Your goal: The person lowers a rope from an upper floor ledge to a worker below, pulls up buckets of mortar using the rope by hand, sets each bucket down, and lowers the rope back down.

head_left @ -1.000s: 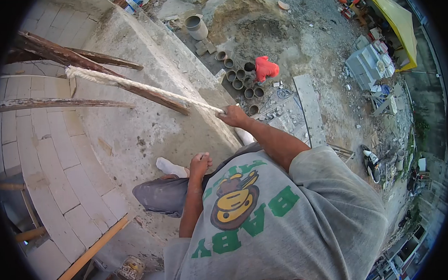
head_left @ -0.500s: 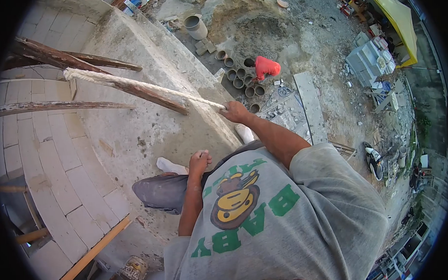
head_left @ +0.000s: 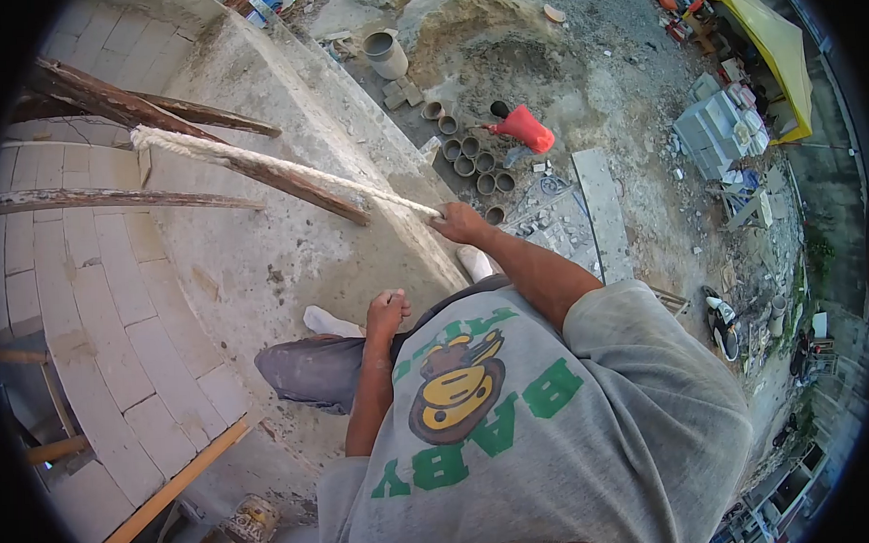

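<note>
A thick off-white rope (head_left: 287, 168) runs from a dark wooden pole (head_left: 249, 173) to my right hand (head_left: 463, 224), which is closed around its end. It looks taut, and nearly straight. My left hand (head_left: 386, 314) is curled into a loose fist by my bent leg (head_left: 309, 370), with nothing showing in it. White footwear (head_left: 331, 322) shows on my feet, one on the concrete floor (head_left: 329, 266) and the other close to the ledge (head_left: 384, 192). Below the ledge, a person in a red top (head_left: 528, 129) bends beside several round buckets (head_left: 464, 164).
The ledge borders a steep drop to the ground. Pale block walling (head_left: 96, 312) curves along the left, with wooden poles crossing it. A stained bucket (head_left: 252, 524) is at the lower left. Far below are a long plank (head_left: 602, 213), a yellow canopy (head_left: 762, 45) and white stacked blocks (head_left: 721, 123).
The person in red has shifted right and stretches an arm out toward the buckets. My view has tilted slightly. Both my hands hold the same pose, the right still on the rope.
</note>
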